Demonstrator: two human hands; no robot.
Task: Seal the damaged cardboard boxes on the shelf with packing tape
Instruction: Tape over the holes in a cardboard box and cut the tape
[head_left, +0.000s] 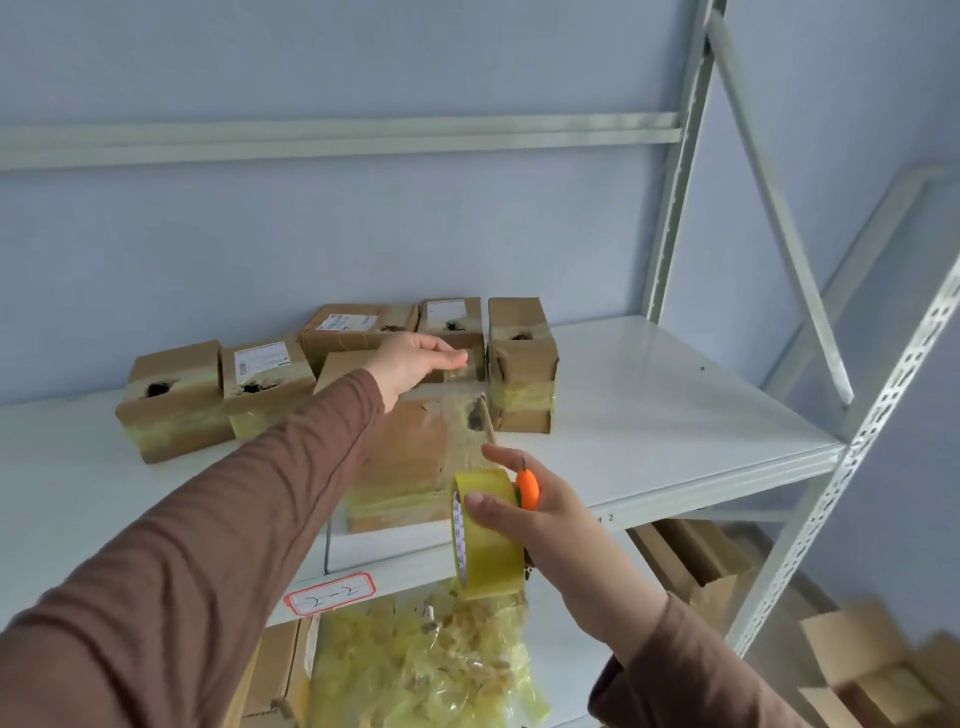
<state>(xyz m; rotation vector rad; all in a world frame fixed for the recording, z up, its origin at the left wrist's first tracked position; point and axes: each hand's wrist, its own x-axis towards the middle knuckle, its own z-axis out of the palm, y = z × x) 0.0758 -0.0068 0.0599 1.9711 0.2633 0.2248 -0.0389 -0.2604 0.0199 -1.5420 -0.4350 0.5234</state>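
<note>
Several cardboard boxes with torn dark holes stand on the white shelf (649, 395). The nearest box (410, 457) lies at the front edge, a hole near its right side. My left hand (415, 361) reaches over its far end and pinches the free end of a clear tape strip (460, 410) stretched across the box top. My right hand (535, 509) grips the yellowish tape roll (485, 535) just in front of the box, together with a small orange cutter (527, 488). Boxes at the left (174, 410), (267, 384) and right (522, 364) carry yellowish tape bands.
Grey metal uprights (675, 171) and a diagonal brace frame the shelf on the right. A red-bordered label (331, 592) sits on the shelf's front edge. Below lie a bag of crumpled yellow tape scraps (426, 665) and more cardboard (701, 561).
</note>
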